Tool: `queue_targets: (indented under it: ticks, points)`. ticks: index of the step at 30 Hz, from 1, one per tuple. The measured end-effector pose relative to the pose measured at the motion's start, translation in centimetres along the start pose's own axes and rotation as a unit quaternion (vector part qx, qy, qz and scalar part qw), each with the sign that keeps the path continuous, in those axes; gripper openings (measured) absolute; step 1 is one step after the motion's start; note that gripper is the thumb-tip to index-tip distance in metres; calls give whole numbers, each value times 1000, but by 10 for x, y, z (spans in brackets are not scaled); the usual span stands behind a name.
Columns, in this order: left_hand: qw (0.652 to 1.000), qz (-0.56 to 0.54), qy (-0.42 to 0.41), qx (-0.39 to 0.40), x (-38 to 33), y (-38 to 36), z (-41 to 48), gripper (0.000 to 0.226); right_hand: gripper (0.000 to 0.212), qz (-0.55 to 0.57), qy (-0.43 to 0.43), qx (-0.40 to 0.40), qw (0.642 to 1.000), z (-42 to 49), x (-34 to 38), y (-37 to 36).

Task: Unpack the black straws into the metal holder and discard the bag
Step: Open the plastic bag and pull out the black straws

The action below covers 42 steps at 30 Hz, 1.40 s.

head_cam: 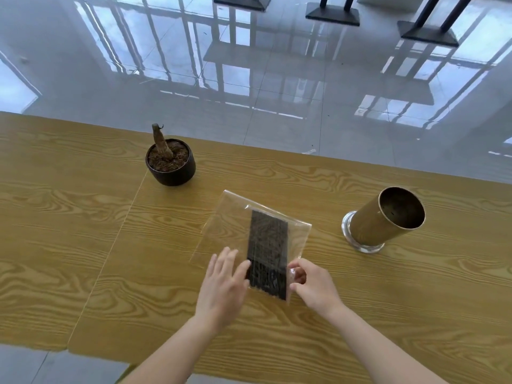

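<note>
Looking down at the tabletop (83, 245), we have the bag (221, 223) lying flat before us, the straws (267, 245) inside it as one dark bundle running away from us. Our left hand (221, 286) lies on the bag's near left part with fingers straight, their tips touching the bundle's edge; its grip is wide open and has hold of nothing. Our right hand (314, 285) pinches the bag's near right corner between thumb and curled fingers, its grip closed on the plastic. The holder (385, 223) stands upright to the right of the bag, apart from it, on a clear base (367, 247), its mouth open toward us. A dark pot (171, 173) of soil with a bare stump (160, 139) stands beyond the bag to the left. Past the far edge lies a glossy tiled floor (249, 92).
</note>
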<state>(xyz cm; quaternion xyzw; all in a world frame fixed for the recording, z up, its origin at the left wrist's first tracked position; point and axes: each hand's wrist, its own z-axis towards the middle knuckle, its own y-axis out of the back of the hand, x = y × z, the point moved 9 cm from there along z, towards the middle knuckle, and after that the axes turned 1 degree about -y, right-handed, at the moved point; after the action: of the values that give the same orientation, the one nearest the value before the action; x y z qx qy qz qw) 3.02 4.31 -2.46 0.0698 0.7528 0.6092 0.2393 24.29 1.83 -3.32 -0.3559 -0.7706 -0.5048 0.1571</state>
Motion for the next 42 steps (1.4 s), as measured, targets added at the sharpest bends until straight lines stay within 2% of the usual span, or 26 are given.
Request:
queue_targets:
  ticks: [2,5,9,15,22,28,32,35,37,38,40,42]
  points:
    - [1000,-18,1,-11,-17,-14,-14,41,39,-36,40,-6,999,-3,8,-2]
    - [999,-26,45,-8,-21,-32,-24,55,41,-117,99,-7,988,-6,17,-7]
    - [999,-8,42,-9,-24,-48,-26,66,37,-232,172,-24,957,-8,28,-9]
    - [999,-11,20,-32,-21,-50,-27,61,26,-338,265,-41,902,-2,43,-1]
    - [997,-19,-5,-78,-17,-45,-28,58,15,-378,343,-35,859,12,51,-2]
    - [990,-38,15,-136,-9,-35,-29,45,14,-364,349,24,863,4,51,-20]
    - [983,-71,92,-144,-10,-25,-20,39,17,-274,264,34,924,2,41,-23]
    - [970,-108,166,-138,-8,-18,-22,44,16,-226,235,-5,945,-3,39,-13]
    - [936,-182,268,-137,-1,-16,-30,65,16,-202,232,-33,951,-7,43,-5]
    - [899,-247,333,-140,3,-18,-37,75,16,-189,229,-43,954,-9,45,-3]
    - [783,-397,457,-142,8,-27,-51,91,16,-149,216,-51,964,-10,48,0]
    - [657,-521,530,-126,3,-38,-58,95,16,-102,202,-56,972,-11,50,2]
